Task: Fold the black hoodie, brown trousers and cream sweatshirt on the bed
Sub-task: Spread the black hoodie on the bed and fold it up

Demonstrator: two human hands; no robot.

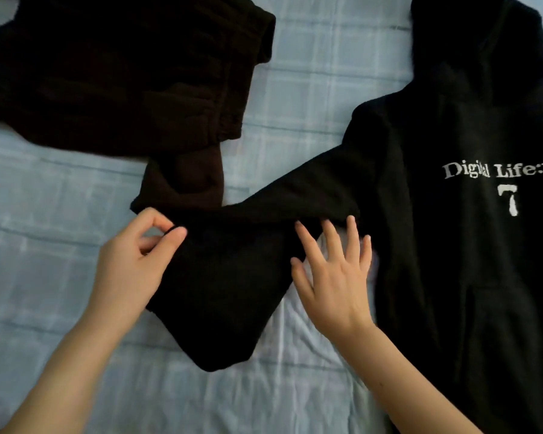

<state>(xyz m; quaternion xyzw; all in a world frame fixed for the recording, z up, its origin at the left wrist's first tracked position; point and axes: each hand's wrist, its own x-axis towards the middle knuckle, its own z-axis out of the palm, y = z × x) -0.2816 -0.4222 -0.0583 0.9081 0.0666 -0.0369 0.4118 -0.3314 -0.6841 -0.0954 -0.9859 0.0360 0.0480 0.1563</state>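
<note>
dim, bluish light; soft, slightly blurred picture.

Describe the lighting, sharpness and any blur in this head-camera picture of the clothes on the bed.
Head view: dim, bluish light, no glare; the hoodie and trousers sink into near-black, folds barely showing; the hoodie's white print is readable yet soft, cut off at the right edge; the left hand and right hand look slightly motion-smeared; the checked sheet is soft throughout.

black hoodie (452, 245) chest: "Digital Life:pa…", cut off, "7" below
</note>
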